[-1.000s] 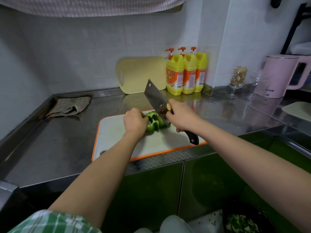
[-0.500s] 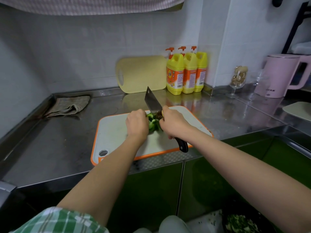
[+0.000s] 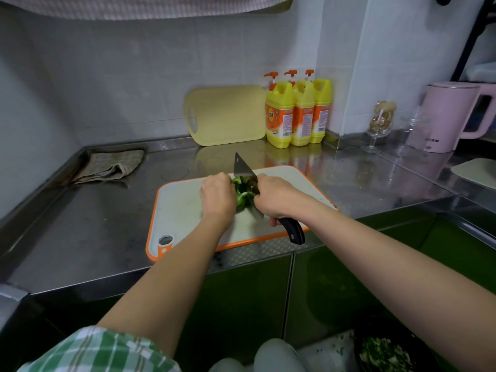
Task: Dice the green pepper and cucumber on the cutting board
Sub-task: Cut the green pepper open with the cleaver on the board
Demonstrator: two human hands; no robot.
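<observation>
A white cutting board with an orange rim lies on the steel counter. Green pepper pieces sit in its middle. My left hand holds the pepper from the left, fingers curled over it. My right hand grips the black handle of a cleaver; its blade stands in the pepper, tip pointing away from me. No cucumber is visible.
A folded cloth lies at the back left. A yellow board and three yellow detergent bottles stand against the wall. Glasses and a pink kettle are at the right. A dark bowl of chopped greens sits below.
The cleaver came down from a raised tilt into the pepper and my right hand moved left, close to my left hand.
</observation>
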